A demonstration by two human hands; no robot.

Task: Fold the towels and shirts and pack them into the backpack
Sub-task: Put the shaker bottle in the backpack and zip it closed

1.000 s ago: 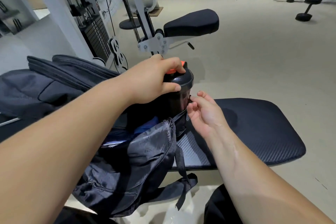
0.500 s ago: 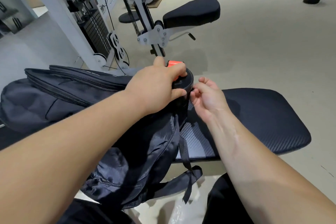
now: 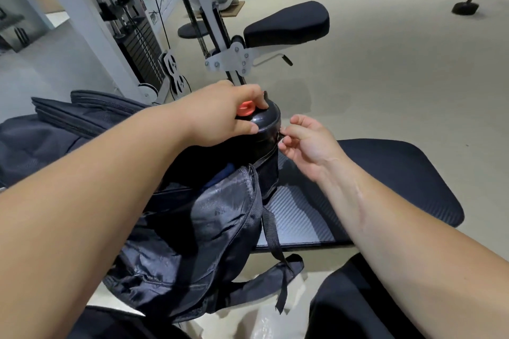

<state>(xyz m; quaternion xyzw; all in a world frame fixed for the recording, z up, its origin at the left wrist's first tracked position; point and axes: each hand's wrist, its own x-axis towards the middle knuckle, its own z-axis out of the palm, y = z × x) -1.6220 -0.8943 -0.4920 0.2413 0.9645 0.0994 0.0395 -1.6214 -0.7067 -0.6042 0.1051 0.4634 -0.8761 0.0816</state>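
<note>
View: head.
Left grip (image 3: 220, 115): clamped over the lid of the black bottle (image 3: 265, 121).
Right grip (image 3: 308, 140): pinched what looked like the top edge of the side pocket (image 3: 268, 179), touching the bottle.
Backpack (image 3: 192, 228): lay unzipped on the counter (image 3: 399, 173), bottle upright at its side.
Doing it well: the pocket mouth probably needed holding wide and the bottle a straight downward press.

One backpack (image 3: 206, 228); one black bottle (image 3: 265, 122); one bench (image 3: 391, 173); two grips, left grip (image 3: 220, 115) and right grip (image 3: 308, 140).
</note>
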